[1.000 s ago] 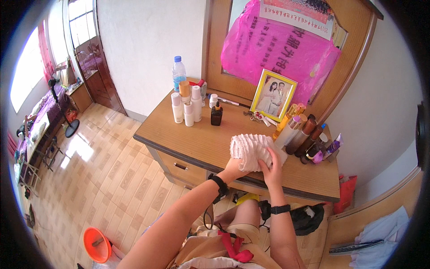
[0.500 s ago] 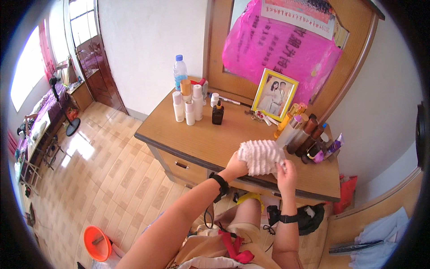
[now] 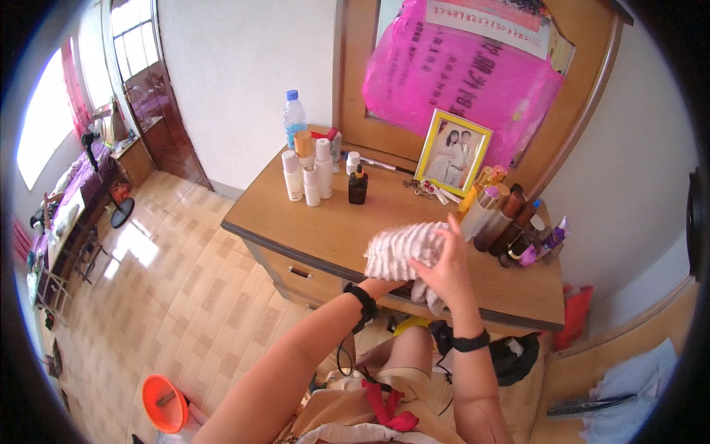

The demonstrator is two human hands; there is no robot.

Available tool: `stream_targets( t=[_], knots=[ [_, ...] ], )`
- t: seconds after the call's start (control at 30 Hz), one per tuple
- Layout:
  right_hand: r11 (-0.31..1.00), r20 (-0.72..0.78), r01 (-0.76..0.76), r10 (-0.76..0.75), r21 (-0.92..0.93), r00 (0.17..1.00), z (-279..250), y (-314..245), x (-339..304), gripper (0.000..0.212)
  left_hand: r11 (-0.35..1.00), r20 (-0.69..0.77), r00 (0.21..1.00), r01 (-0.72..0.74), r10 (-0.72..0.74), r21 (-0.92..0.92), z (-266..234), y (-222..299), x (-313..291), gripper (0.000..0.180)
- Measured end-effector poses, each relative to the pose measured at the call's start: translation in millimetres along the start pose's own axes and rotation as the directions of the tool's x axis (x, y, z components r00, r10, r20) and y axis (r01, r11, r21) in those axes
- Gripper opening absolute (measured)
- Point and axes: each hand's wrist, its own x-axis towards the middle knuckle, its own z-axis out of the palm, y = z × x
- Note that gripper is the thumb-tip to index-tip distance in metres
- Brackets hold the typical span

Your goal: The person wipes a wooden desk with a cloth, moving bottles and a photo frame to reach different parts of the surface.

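Observation:
A pale pink ribbed cloth (image 3: pixel 396 250), folded over, is held just above the front edge of the wooden dresser (image 3: pixel 296 229). My left hand (image 3: pixel 381 286) supports it from beneath; the cloth covers most of its fingers. Around the cloth's right side curves my right hand (image 3: pixel 444 270), thumb on the ribs and forefinger raised at the top edge. A loose end of the cloth hangs below the right palm. Nearest beyond the cloth are a dark pump bottle (image 3: pixel 358 186) and several white bottles (image 3: pixel 293 177).
At the dresser's back stand a water bottle (image 3: pixel 294 118) and a yellow photo frame (image 3: pixel 452 155). Brown cosmetic bottles (image 3: pixel 500 228) crowd the right end. A pink plastic sheet (image 3: pixel 458 74) hangs behind. An orange bucket (image 3: pixel 164 405) sits on the tiled floor, lower left.
The cloth has shifted left and turned, with a loose end now hanging down. My right hand has moved up and left over it; my left hand has gone further beneath.

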Motion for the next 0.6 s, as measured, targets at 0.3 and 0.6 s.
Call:
stream_targets(
  t=[0.3, 0.6],
  knots=[
    [0.997, 0.050, -0.076, 0.077, -0.017, 0.996, 49, 3, 7, 0.027, 0.945, -0.078, 0.987, -0.108, 0.138, 0.309, 16, -31, -14, 0.029],
    [0.979, -0.018, -0.197, 0.196, -0.046, 0.980, 61, 31, 21, 0.035, 0.988, 0.014, 0.999, 0.048, -0.051, 0.147, -12, 6, 5, 0.012]
  ],
)
